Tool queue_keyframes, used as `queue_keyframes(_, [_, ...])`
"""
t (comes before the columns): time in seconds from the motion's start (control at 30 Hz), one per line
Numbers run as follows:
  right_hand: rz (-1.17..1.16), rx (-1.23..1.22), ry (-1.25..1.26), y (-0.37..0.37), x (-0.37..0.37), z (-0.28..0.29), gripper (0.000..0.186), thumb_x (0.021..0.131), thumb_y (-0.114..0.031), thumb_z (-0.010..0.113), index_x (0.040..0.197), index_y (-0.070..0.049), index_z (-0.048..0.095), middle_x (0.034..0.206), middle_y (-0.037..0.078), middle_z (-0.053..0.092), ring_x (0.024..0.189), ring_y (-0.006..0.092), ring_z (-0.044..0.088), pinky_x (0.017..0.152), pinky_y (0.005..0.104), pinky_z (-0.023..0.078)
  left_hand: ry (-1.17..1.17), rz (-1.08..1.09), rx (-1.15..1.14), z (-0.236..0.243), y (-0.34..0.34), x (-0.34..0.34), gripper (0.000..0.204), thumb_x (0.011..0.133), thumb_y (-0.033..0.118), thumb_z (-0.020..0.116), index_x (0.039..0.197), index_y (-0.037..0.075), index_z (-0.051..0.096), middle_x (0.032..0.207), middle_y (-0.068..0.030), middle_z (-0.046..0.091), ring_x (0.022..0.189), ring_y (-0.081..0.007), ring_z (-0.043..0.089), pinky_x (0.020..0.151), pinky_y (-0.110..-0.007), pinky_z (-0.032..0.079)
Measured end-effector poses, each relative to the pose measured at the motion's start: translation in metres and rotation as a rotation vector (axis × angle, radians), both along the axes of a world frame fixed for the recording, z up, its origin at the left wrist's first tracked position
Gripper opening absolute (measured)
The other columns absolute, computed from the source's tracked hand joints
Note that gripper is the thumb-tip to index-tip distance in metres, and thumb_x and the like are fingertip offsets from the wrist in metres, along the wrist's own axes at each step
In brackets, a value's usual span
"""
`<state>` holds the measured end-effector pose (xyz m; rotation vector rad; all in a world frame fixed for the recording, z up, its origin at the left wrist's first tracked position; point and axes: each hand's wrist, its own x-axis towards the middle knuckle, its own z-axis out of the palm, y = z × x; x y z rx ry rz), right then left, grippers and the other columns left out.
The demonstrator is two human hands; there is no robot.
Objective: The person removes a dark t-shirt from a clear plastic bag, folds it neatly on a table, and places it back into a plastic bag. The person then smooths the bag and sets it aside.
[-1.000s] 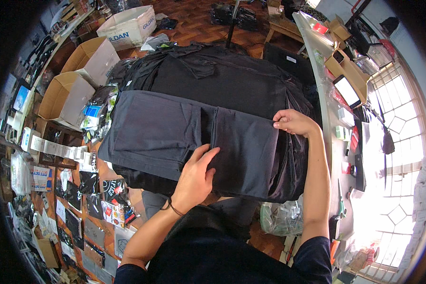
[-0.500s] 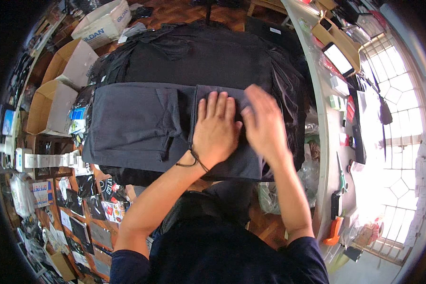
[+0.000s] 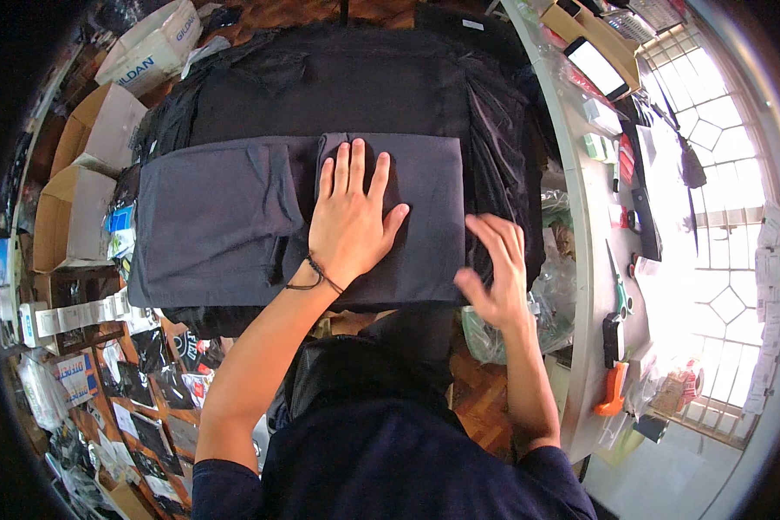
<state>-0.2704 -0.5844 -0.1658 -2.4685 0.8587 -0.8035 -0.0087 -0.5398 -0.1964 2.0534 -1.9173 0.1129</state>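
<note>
A dark grey folded garment point(image 3: 208, 225) lies lengthwise across a black cloth-covered surface point(image 3: 321, 95). Its right end is doubled over into a smooth, flat panel, and its left part shows creases. My left hand point(image 3: 353, 217) rests palm down on the folded panel, fingers stretched and thumb out to the side. A dark cord bracelet circles that wrist. Just off the garment's right edge is my right hand point(image 3: 498, 269), fingers apart and slightly curved, with nothing in it.
Open cardboard boxes point(image 3: 82, 217) and a white carton point(image 3: 152, 52) stand on the left. Along the right runs a white counter point(image 3: 572, 286) with a phone point(image 3: 596, 68), scissors point(image 3: 620, 277) and an orange-handled tool point(image 3: 613, 390). Clear plastic bags point(image 3: 546, 303) sit below the counter.
My right hand has moved off the folded panel, toward me and past its right edge. My left hand stays on the panel with its fingers more spread. The view has shifted slightly.
</note>
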Motion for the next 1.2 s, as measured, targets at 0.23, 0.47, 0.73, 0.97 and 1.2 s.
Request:
queue_keyframes(0.23, [-0.318, -0.050, 0.038, 0.067, 0.011, -0.043, 0.081, 0.067, -0.014, 0.082, 0.145, -0.008, 0.060, 0.131, 0.016, 0.055, 0.120, 0.0356, 0.052, 0.108, 0.0485, 0.035, -0.035, -0.022, -0.013, 0.001, -0.001, -0.003, 0.073, 0.106, 0.047, 0.055, 0.163, 0.002, 0.041, 0.167, -0.0322, 0.037, 0.156, -0.0473, 0.034, 0.129, -0.058, 0.025])
queue_keyframes(0.47, [-0.466, -0.128, 0.000, 0.065, -0.007, -0.058, 0.069, 0.074, -0.014, 0.079, 0.141, -0.008, 0.064, 0.131, 0.015, 0.059, 0.124, 0.0349, 0.053, 0.110, 0.0485, 0.033, -0.003, -0.042, -0.021, 0.000, 0.001, 0.001, 0.073, 0.105, 0.047, 0.056, 0.162, 0.004, 0.042, 0.168, -0.0309, 0.036, 0.157, -0.0466, 0.033, 0.130, -0.058, 0.024])
queue_keyframes(0.73, [-0.420, -0.116, -0.100, 0.070, -0.039, -0.034, 0.049, 0.079, -0.007, 0.075, 0.128, -0.003, 0.072, 0.124, 0.021, 0.063, 0.120, 0.0386, 0.057, 0.108, 0.0506, 0.040, -0.004, -0.027, -0.027, 0.003, 0.004, -0.001, 0.075, 0.103, 0.047, 0.058, 0.163, 0.004, 0.042, 0.167, -0.0314, 0.036, 0.157, -0.0476, 0.033, 0.130, -0.058, 0.024])
queue_keyframes(0.97, [-0.595, 0.156, 0.076, 0.010, 0.046, 0.000, 0.044, 0.090, -0.032, 0.082, 0.119, 0.000, 0.072, 0.096, 0.017, 0.072, 0.081, 0.0355, 0.071, 0.075, 0.0438, 0.057, 0.011, -0.028, -0.036, 0.006, 0.001, -0.006, 0.076, 0.103, 0.045, 0.060, 0.162, 0.001, 0.041, 0.167, -0.0304, 0.036, 0.157, -0.0474, 0.031, 0.130, -0.059, 0.024])
queue_keyframes(1.2, [-0.575, 0.121, 0.145, 0.000, 0.076, -0.007, 0.037, 0.090, -0.029, 0.080, 0.101, 0.003, 0.064, 0.094, 0.023, 0.070, 0.091, 0.0457, 0.071, 0.081, 0.0499, 0.057, 0.022, 0.022, -0.026, 0.011, 0.016, -0.002, 0.081, 0.100, 0.051, 0.065, 0.160, 0.000, 0.044, 0.165, -0.0331, 0.037, 0.155, -0.0548, 0.029, 0.128, -0.060, 0.026])
